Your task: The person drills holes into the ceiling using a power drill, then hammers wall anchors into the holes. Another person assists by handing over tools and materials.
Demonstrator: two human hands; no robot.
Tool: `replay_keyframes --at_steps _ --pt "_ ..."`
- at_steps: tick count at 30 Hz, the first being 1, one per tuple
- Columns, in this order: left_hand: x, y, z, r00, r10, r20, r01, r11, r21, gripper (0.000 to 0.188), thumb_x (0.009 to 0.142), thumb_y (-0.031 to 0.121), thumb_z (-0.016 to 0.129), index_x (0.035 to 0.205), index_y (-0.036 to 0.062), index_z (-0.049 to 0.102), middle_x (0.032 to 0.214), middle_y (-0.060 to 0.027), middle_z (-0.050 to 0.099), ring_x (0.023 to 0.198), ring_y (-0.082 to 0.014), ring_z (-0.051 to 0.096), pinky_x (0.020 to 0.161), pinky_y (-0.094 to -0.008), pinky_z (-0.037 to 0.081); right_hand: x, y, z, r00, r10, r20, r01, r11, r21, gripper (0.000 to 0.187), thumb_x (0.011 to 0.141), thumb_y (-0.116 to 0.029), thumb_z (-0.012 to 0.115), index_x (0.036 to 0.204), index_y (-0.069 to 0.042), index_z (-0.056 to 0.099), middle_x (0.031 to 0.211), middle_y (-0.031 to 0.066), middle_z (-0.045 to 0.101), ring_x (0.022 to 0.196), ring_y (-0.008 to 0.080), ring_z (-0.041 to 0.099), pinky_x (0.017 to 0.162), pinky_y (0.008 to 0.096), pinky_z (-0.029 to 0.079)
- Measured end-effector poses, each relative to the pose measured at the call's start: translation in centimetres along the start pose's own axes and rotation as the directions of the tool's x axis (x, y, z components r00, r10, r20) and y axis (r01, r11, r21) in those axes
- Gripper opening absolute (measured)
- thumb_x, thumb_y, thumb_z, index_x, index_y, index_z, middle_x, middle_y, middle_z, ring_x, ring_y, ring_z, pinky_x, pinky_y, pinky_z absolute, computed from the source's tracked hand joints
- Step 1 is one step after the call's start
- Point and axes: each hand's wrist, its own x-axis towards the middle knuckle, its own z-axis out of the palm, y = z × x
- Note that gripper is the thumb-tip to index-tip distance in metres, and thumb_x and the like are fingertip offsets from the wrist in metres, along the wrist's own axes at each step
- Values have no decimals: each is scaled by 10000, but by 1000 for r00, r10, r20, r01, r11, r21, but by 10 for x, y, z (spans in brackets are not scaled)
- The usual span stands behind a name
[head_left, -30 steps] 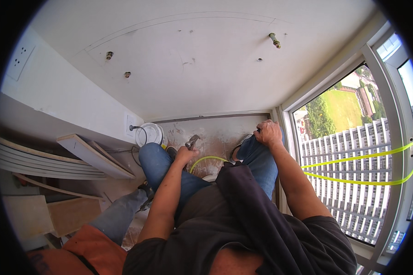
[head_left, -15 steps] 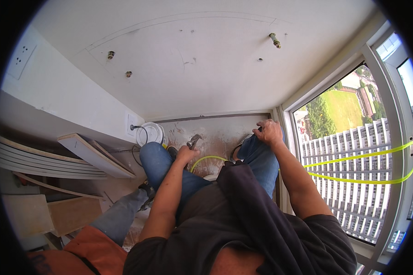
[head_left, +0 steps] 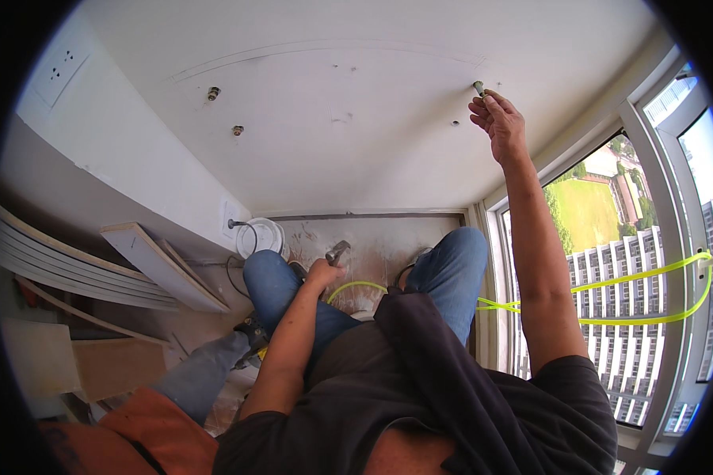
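Note:
My left hand point(head_left: 322, 275) is closed round a hammer point(head_left: 338, 252), low over my left knee, with the hammer's head showing above the fist. Raised to the white wall point(head_left: 372, 158), my right hand point(head_left: 501, 127) pinches the outer end of a metal anchor bolt point(head_left: 478, 87) that sticks out of it. Just below that bolt is a small drilled hole point(head_left: 455, 123). Two more anchor bolts stand out at the wall's left side, an upper one point(head_left: 213, 93) and a lower one point(head_left: 238, 131). Pencil lines curve across the wall above them.
A white bucket point(head_left: 263, 236) stands in the far left corner by a cable point(head_left: 234, 269). Curved boards point(head_left: 79, 261) lean at left. Another person's orange garment point(head_left: 154, 427) and grey trouser leg are close on my left. Yellow-green cord point(head_left: 638, 320) runs across the window frame at right.
My right hand has left my right knee and reached up to the upper right bolt, taking hold of its end. The left hand keeps the hammer in nearly the same place.

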Motion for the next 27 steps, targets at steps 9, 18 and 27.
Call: replay_keyframes --at_steps 9,18,27 --pt "1 0 1 998 64 -11 -63 996 59 343 689 298 797 933 59 768 864 -159 741 839 -285 722 784 -377 540 4 -10 -3 999 -53 6 53 998 -30 290 958 -162 641 1144 60 630 991 133 699 896 224 709 773 336 595" --pt "-4 8 1 999 51 18 -52 997 58 351 706 261 791 986 52 762 909 -149 746 871 -282 716 805 -374 532 -13 -8 9 906 -344 -246 83 714 -695 270 810 -244 767 861 10 692 726 72 692 680 154 652 655 303 521" --pt "1 4 2 999 29 35 -32 995 96 380 695 284 794 1003 62 760 925 -146 745 906 -282 714 826 -374 532 -18 1 34 821 -552 -149 80 369 -926 267 870 -254 636 814 7 645 784 200 675 726 369 649 720 449 524"
